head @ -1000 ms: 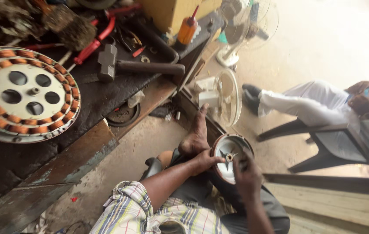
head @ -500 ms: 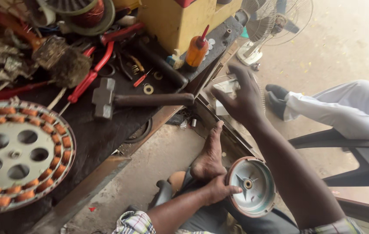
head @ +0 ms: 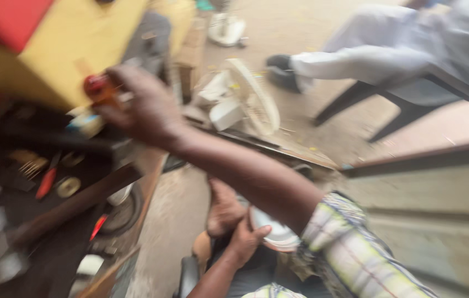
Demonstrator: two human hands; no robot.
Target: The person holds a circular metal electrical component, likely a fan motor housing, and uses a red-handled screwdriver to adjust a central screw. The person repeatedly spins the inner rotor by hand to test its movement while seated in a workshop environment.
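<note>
The picture is motion-blurred. My right hand [head: 146, 110] is stretched across to the workbench, with its fingers curled around a small orange bottle with a red cap [head: 97, 88] that stands beside a yellow box [head: 52, 49]. Low in the frame, my left hand [head: 242, 240] grips the rim of a round metal motor cover [head: 275, 234] resting by my lap. My bare foot [head: 223, 207] presses against the cover from the left. My right forearm crosses over it and hides most of the disc.
A hammer handle [head: 74, 204], a red-handled tool [head: 47, 182] and small parts lie on the dark bench at left. A white fan [head: 245, 99] stands on the floor beyond the bench. Another person in light clothes sits on a dark chair [head: 405, 110] at upper right.
My right hand has gone from the motor cover up and left to the bench and closed round the orange bottle. The view has swung right, away from the copper-wound stator. My left hand stays on the cover.
</note>
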